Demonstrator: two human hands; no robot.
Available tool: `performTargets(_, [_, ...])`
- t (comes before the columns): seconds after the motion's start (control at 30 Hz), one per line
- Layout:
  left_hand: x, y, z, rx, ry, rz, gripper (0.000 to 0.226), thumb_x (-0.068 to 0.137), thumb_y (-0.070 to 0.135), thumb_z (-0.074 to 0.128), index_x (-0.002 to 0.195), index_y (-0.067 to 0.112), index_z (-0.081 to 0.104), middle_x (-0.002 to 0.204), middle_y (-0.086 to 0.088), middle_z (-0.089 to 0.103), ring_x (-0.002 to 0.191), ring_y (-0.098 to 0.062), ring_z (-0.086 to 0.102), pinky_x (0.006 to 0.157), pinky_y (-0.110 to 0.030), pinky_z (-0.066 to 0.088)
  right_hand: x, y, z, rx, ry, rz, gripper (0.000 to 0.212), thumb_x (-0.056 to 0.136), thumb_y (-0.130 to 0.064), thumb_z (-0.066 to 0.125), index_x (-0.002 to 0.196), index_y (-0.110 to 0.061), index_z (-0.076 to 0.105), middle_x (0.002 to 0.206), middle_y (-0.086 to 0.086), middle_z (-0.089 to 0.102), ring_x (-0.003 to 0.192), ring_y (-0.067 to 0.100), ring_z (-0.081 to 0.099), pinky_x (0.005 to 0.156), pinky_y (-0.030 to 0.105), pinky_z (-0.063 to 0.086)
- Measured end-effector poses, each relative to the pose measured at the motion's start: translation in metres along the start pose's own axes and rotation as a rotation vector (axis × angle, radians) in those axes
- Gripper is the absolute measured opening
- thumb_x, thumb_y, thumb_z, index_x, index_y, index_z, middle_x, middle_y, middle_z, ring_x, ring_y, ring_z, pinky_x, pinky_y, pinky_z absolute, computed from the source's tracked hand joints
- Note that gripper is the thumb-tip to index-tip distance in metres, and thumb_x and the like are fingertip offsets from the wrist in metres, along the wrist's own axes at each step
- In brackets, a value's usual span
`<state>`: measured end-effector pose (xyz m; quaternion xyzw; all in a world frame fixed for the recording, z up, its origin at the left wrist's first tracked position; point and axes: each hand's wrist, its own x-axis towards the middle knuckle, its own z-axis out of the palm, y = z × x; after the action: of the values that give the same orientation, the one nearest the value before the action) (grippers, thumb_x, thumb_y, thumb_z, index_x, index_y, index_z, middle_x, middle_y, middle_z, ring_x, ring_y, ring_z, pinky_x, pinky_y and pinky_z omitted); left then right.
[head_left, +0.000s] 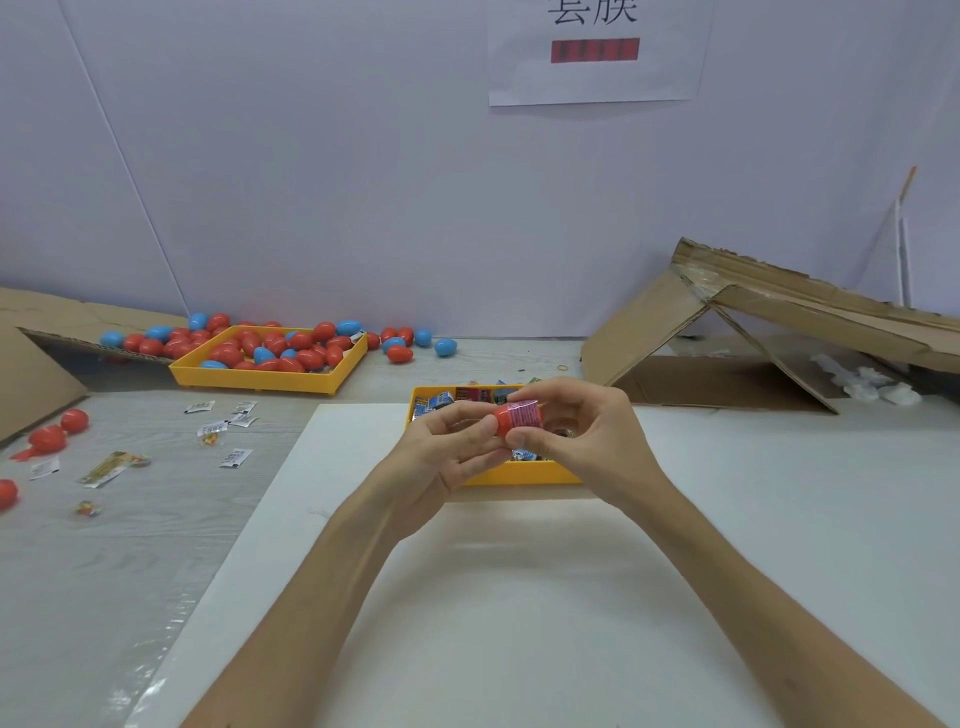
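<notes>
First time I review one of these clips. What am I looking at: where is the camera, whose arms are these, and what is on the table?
There is no machine here. A person works with bare hands, and the single picture comes from a wide-angle camera worn on the head, looking forward and down. That is why both forearms enter from the bottom.

The left hand and right hand together pinch a small red plastic egg with a pink printed band round one end. Just behind them, at the far edge of a white board, stands a yellow plastic tray of small printed packets.

Farther left, a second yellow tray is heaped with red and blue eggs. Small sachets lie scattered on the grey tabletop, and an opened cardboard box lies at the right.
</notes>
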<state>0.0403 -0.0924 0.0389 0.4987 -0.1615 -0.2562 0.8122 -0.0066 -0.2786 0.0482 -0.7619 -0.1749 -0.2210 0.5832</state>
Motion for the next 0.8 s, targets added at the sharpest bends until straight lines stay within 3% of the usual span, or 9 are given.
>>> performTargets(0.13, [0.0019, -0.0023, -0.0014, -0.004, 0.036, -0.011, 0.010, 0.079, 0.015, 0.075, 0.087, 0.012, 0.080, 0.105, -0.016, 0.076, 0.098, -0.027, 0.075, 0.074, -0.024, 0.060, -0.0002, 0.0019, -0.0001, -0.017, -0.002, 0.003, 0.028, 0.074, -0.011, 0.087, 0.097, -0.023, 0.075, 0.088, -0.002, 0.076, 0.081, 0.019, 0.073, 0.075, 0.025, 0.058])
performTargets(0.3, [0.0021, -0.0034, -0.0025, 0.002, 0.040, -0.029, 0.008, 0.078, 0.015, 0.075, 0.084, 0.012, 0.080, 0.105, -0.017, 0.076, 0.099, -0.029, 0.074, 0.074, -0.025, 0.060, -0.0024, 0.0068, 0.0007, -0.072, -0.008, -0.002, 0.028, 0.075, -0.020, 0.087, 0.101, -0.025, 0.076, 0.091, -0.003, 0.076, 0.085, 0.022, 0.072, 0.079, 0.035, 0.060])
performTargets(0.53, [0.0014, -0.0055, 0.0044, 0.005, -0.024, 0.051, 0.026, 0.085, 0.018, 0.076, 0.109, 0.010, 0.071, 0.117, -0.020, 0.071, 0.105, -0.028, 0.071, 0.086, -0.029, 0.058, -0.0014, 0.0072, 0.0041, -0.192, 0.053, -0.067, 0.036, 0.075, -0.014, 0.088, 0.105, -0.027, 0.073, 0.096, -0.010, 0.072, 0.081, 0.017, 0.067, 0.075, 0.042, 0.057])
performTargets(0.6, [0.0016, -0.0051, 0.0062, 0.028, 0.006, 0.086, 0.021, 0.084, 0.015, 0.078, 0.104, 0.012, 0.075, 0.112, -0.018, 0.072, 0.100, -0.027, 0.072, 0.084, -0.029, 0.058, -0.0019, 0.0070, 0.0050, -0.210, 0.039, -0.094, 0.046, 0.075, -0.014, 0.088, 0.113, -0.031, 0.068, 0.098, -0.011, 0.071, 0.083, 0.016, 0.067, 0.075, 0.038, 0.056])
performTargets(0.7, [0.0016, -0.0041, 0.0053, 0.031, 0.029, 0.093, 0.026, 0.084, 0.015, 0.074, 0.110, 0.010, 0.075, 0.115, -0.018, 0.072, 0.103, -0.029, 0.072, 0.082, -0.028, 0.059, -0.0009, 0.0072, 0.0037, -0.144, 0.027, -0.051, 0.057, 0.073, -0.012, 0.090, 0.122, -0.025, 0.064, 0.102, -0.006, 0.069, 0.086, 0.016, 0.068, 0.076, 0.032, 0.056])
performTargets(0.8, [0.0006, -0.0027, 0.0052, 0.008, -0.011, 0.078, 0.030, 0.089, 0.016, 0.071, 0.118, 0.010, 0.071, 0.122, -0.020, 0.070, 0.110, -0.031, 0.071, 0.084, -0.028, 0.059, 0.0008, 0.0066, 0.0032, -0.093, 0.037, -0.015, 0.043, 0.075, -0.010, 0.087, 0.113, -0.019, 0.070, 0.101, -0.008, 0.071, 0.085, 0.014, 0.067, 0.076, 0.039, 0.056])
